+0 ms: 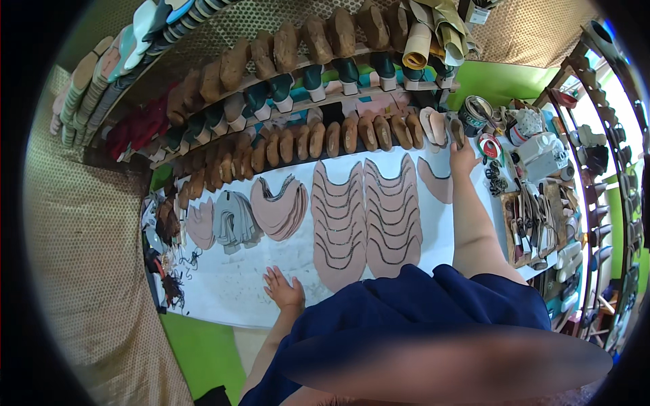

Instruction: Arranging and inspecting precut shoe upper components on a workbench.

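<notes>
Flat on the white tabletop (233, 284), near its front edge, rests my left hand (284, 289), fingers spread and nothing in them. My right arm stretches to the far right, where my right hand (464, 159) closes round the near end of a small brown oblong piece (457, 130); its exact kind I cannot make out. Left of that hand lies a single pink-beige curved shoe-upper piece (437, 183). Two overlapping columns of such pieces, the left column (338, 271) and the right column (393, 260), with dark-edged curves, cover the middle of the table.
Left of the columns are a pink stack (281, 210) and a grey bundle (235, 220) of cut pieces. Brown shoe lasts (316, 140) line the back edge, below shelves of more lasts. At right stand a tin (476, 114), a white container (544, 155) and a tool rack (535, 227).
</notes>
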`<state>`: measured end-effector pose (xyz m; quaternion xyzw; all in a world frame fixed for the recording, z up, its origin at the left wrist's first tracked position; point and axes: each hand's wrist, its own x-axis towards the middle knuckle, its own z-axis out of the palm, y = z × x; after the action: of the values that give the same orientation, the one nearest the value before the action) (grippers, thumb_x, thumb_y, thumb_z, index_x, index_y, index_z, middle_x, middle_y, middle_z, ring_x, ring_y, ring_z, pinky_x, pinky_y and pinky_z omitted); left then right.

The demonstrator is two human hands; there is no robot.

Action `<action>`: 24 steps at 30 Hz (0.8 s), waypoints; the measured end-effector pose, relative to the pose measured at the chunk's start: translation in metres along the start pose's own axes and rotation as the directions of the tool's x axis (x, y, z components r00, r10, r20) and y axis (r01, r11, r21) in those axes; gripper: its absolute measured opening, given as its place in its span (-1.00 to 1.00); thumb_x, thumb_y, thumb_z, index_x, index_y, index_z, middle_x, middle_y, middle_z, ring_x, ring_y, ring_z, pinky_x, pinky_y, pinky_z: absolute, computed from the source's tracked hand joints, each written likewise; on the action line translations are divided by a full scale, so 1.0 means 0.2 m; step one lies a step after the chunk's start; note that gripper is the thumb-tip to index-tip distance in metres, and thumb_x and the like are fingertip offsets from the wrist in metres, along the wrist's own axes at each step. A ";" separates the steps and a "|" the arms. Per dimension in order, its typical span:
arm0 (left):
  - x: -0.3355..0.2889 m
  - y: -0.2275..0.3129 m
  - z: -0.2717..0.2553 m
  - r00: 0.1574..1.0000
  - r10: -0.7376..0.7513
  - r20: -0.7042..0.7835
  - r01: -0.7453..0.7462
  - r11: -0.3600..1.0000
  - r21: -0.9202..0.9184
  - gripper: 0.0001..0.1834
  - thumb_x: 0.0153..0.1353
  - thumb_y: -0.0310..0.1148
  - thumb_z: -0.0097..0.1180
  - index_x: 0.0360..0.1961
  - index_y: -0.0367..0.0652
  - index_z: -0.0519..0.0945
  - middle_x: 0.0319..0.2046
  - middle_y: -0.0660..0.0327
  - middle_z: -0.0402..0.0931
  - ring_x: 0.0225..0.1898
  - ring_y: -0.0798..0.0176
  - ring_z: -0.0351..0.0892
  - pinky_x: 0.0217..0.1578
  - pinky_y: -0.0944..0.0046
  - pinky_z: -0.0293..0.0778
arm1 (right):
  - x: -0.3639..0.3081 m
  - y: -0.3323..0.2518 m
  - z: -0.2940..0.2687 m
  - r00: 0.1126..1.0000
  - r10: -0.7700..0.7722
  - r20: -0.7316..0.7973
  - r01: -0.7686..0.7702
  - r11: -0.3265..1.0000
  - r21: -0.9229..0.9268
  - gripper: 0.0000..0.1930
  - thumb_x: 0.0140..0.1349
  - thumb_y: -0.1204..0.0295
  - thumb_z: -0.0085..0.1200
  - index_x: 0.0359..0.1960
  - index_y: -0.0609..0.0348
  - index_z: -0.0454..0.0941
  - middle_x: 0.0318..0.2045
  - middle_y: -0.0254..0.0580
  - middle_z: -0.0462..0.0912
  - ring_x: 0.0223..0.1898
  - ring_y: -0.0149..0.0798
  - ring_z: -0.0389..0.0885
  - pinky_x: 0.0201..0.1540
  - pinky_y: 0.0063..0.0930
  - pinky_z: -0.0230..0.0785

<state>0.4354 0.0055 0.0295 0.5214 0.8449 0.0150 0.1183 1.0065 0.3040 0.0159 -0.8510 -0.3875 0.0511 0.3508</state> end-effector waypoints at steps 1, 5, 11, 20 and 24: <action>0.00 0.00 0.00 1.000 0.000 -0.002 0.000 1.000 -0.006 -0.15 0.26 -0.16 0.07 0.51 -0.20 0.05 0.55 -0.04 -0.15 0.57 -0.17 -0.27 0.45 -0.28 -0.30 | 0.05 -0.01 0.00 1.000 -0.007 0.031 0.009 0.998 -0.069 -0.43 0.23 0.13 0.11 0.29 -0.02 0.48 -0.07 -0.03 0.73 0.04 0.09 0.65 0.38 0.53 -0.25; 0.01 -0.01 0.03 1.000 0.007 -0.005 -0.007 1.000 -0.008 -0.12 0.22 -0.15 0.11 0.51 -0.19 0.06 0.55 -0.03 -0.14 0.57 -0.16 -0.28 0.45 -0.28 -0.33 | 0.19 0.02 0.04 0.990 -0.002 0.143 0.043 0.957 -0.286 -0.43 0.27 0.06 0.10 0.31 -0.11 0.45 -0.04 -0.06 0.72 0.10 0.07 0.61 0.35 0.57 -0.24; 0.01 -0.01 0.03 1.000 -0.009 0.010 0.009 1.000 0.006 -0.12 0.23 -0.15 0.10 0.50 -0.21 0.05 0.55 -0.04 -0.14 0.57 -0.16 -0.29 0.45 -0.29 -0.34 | 0.17 0.07 0.10 0.977 0.054 0.208 0.018 0.944 -0.329 -0.36 0.30 -0.10 0.06 0.36 -0.14 0.40 0.11 -0.09 0.64 0.26 0.04 0.45 0.35 0.55 -0.20; 0.01 -0.02 0.03 1.000 0.020 -0.002 -0.020 1.000 0.013 -0.12 0.26 -0.13 0.04 0.53 -0.19 0.01 0.56 -0.04 -0.16 0.57 -0.19 -0.29 0.43 -0.32 -0.30 | -0.30 0.37 -0.07 0.916 -0.347 0.200 0.380 0.911 -0.160 -0.35 0.29 0.14 0.11 0.41 -0.04 0.30 0.31 -0.20 0.46 0.38 -0.09 0.33 0.41 0.52 -0.36; 0.01 -0.03 0.04 1.000 0.027 -0.006 -0.027 1.000 0.015 -0.12 0.25 -0.11 0.04 0.52 -0.18 0.02 0.55 -0.04 -0.16 0.57 -0.20 -0.29 0.44 -0.32 -0.31 | -0.54 0.40 -0.22 0.775 -0.546 0.317 0.622 0.746 -0.237 -0.35 0.25 0.17 0.15 0.40 -0.08 0.32 0.34 -0.24 0.43 0.41 -0.12 0.30 0.43 0.48 -0.39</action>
<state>0.4307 0.0045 0.0197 0.5335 0.8383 0.0118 0.1116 0.9981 0.1682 -0.0224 -0.7197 -0.6760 -0.0306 0.1553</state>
